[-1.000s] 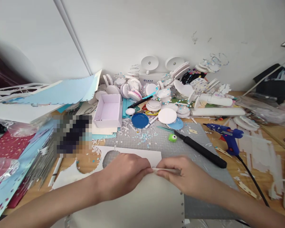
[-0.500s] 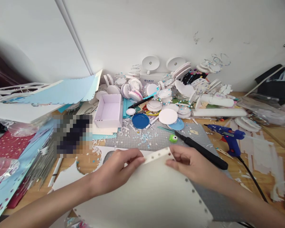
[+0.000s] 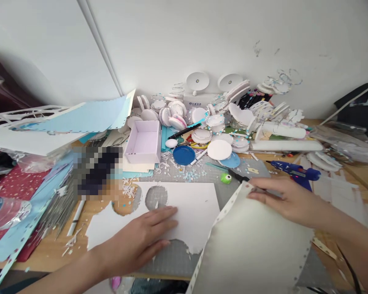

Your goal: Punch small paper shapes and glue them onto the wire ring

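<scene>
The right hand (image 3: 286,200) is pinching the perforated paper sheet (image 3: 257,241) at its top corner; the left hand (image 3: 141,241) is lying flat, fingers spread, on the cut white card (image 3: 193,204).

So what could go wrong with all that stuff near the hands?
The blue glue gun lies right behind the right hand, which holds the punched sheet; brushing its tip might burn if it is hot. The left hand presses on the cut white card; the sheet could sweep scraps off the crowded table.

Blue glue gun (image 3: 297,173), pink box (image 3: 143,143), blue lid (image 3: 184,155) — green punch (image 3: 225,177) nr mat.
</scene>
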The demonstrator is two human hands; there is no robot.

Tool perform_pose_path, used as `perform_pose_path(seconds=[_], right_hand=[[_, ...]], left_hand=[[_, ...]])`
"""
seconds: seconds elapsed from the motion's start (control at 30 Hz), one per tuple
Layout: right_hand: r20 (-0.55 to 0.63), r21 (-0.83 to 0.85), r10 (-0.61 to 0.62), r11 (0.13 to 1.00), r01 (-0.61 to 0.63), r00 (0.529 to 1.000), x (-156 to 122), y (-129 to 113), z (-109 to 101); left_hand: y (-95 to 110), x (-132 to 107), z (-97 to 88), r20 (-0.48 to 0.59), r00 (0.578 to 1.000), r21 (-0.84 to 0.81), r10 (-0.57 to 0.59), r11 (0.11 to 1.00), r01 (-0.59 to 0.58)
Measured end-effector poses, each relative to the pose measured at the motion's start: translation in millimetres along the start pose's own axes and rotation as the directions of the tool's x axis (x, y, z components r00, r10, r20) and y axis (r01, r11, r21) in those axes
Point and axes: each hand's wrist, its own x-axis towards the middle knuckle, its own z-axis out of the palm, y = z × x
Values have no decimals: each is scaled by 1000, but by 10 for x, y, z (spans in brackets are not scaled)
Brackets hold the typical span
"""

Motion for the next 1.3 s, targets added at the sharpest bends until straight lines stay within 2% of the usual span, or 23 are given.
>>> perform_pose_path(seconds=[0.1, 0.17, 0.23, 0.37, 0.43, 0.5, 0.7, 0.9, 1.0, 1.1, 1.2, 1.3], right_hand=[[140, -83, -129, 986, 141, 982, 65, -194, 191], [131, -155, -174, 969, 194, 976, 174, -327, 355], [120, -190, -209, 955, 229, 971, 312, -420, 512], [99, -78, -288, 952, 296, 953, 561, -467, 761], [73, -39, -307, 950, 310, 949, 628, -432, 843], [33, -21, -309, 951, 309, 951, 651, -368, 893], [-125, 17, -293, 955, 297, 948, 601, -151, 940], [-242, 4, -350, 932, 361, 905, 605, 1, 1046], [-242, -62, -440, 897, 439, 865, 562, 41, 1061], [-187, -259, -571, 814, 520, 800, 498, 45, 1036], [-133, -389, -632, 742, 546, 763, 462, 34, 1010], [-138, -421, -634, 733, 534, 761, 459, 21, 1001]], left_hand=[[21, 137, 29, -4, 999, -24, 33, 999, -33], [39, 252, 23, -45, 999, -49, 2, 999, -5], [52, 373, 10, -138, 989, -89, -53, 995, 41], [18, 614, -25, -372, 909, -150, -187, 979, 140], [-45, 705, -58, -380, 897, -157, -226, 971, 178], [-130, 756, -98, -348, 908, -161, -231, 970, 184], [-336, 792, -154, -322, 929, -127, -182, 981, 148], [-383, 809, -59, -343, 937, -42, -63, 998, 51], [-426, 769, -11, -347, 936, 55, 63, 997, -47], [-478, 734, 32, -362, 916, 156, 176, 980, -126], [-516, 735, 77, -411, 895, 156, 176, 980, -121], [-532, 755, 99, -438, 886, 157, 152, 983, -91]])
